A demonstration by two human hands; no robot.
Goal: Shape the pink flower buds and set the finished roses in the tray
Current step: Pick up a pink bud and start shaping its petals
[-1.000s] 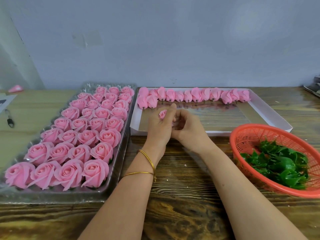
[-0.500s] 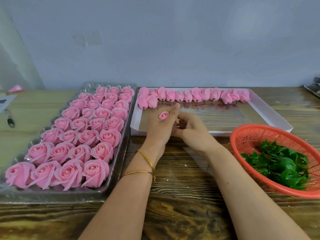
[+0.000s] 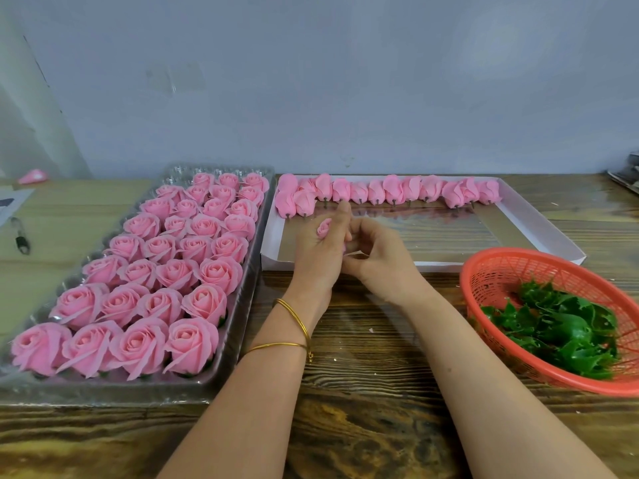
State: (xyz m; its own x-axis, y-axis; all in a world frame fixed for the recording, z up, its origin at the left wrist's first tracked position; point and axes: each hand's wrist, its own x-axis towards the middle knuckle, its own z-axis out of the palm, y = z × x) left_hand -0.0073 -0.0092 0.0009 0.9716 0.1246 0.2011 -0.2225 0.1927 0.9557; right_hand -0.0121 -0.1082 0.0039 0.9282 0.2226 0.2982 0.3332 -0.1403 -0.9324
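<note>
One bud [image 3: 324,227]: in left hand [image 3: 318,261], over near-left corner of white box [image 3: 272,238]; tip points up & away, long axis fwd.
L fingers [image 3: 343,213]: curled round bud, index straight.
R hand [image 3: 380,267]: fingers pinch bud's lower side.
Tray [image 3: 249,267]: left, holds finished roses [image 3: 193,243].

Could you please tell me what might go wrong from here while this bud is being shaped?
The left hand grips the pink bud while the right hand pinches at its lower edge; a hard pull could tear a petal.
The clear tray seems free only at its far end, so reaching there may brush the finished roses.
The right forearm lies near the orange basket and could nudge it.
</note>
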